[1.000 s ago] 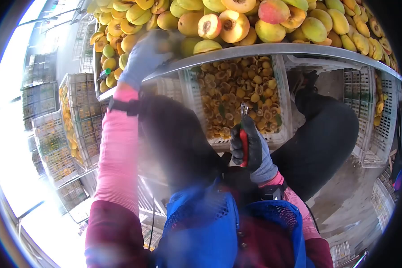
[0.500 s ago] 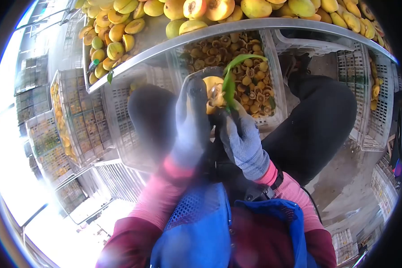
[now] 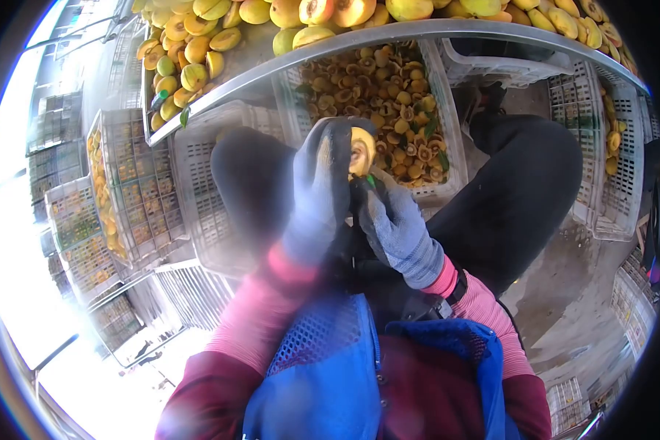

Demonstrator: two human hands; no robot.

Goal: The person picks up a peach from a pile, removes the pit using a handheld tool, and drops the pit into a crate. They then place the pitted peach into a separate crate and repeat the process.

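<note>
My left hand (image 3: 317, 183), in a grey-blue glove with dark fingers, is closed round a halved yellow peach (image 3: 361, 152). Its cut face, brownish at the centre, points to the right. Close against the fruit's lower edge is my right hand (image 3: 400, 224), gloved the same way, with its fingers curled together. A small bright green piece (image 3: 372, 181) shows at those fingertips; the rest of whatever they grip is hidden. Below and beyond both hands stands a crate (image 3: 453, 139) holding many small brown and yellow fruit pieces and some leaves.
A metal-edged tray (image 3: 389, 31) of yellow peaches, whole and halved, spans the far side. Plastic crates of fruit stand to the left (image 3: 143, 187) and right (image 3: 616, 191). My knees (image 3: 524, 165) flank the central crate.
A long green leaf at the fruit and right fingers is gone from the hands. The peach half has turned, and both hands sit slightly lower relative to the crate.
</note>
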